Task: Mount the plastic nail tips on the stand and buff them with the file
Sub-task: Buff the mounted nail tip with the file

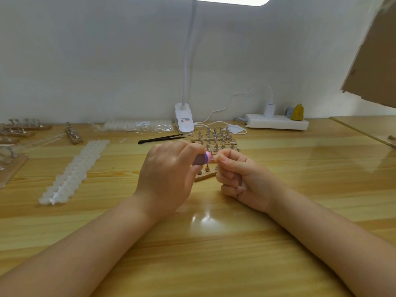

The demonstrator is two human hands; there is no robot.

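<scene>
Buffing is the step in hand, by the look of it. The left hand (169, 168) is curled round the file (202, 159), a stubby purple and pink block, its tip poking out towards the right. The right hand (240, 179) meets it there, thumb and forefinger pinched together on something small and pale, probably a nail tip (215, 160), though it is too small to be sure; the other fingers are folded into the palm. Both hover just above a stand (205, 174), a wooden strip with metal pegs, lying on the counter (300, 168) directly under the hands. Behind that stand sits a block of more stands (216, 138); far left of it lies a long strip of tips (75, 170). Next move, one would judge: short, light strokes with the file while the pinch holds steady, then seating the tip on a free peg below.
</scene>
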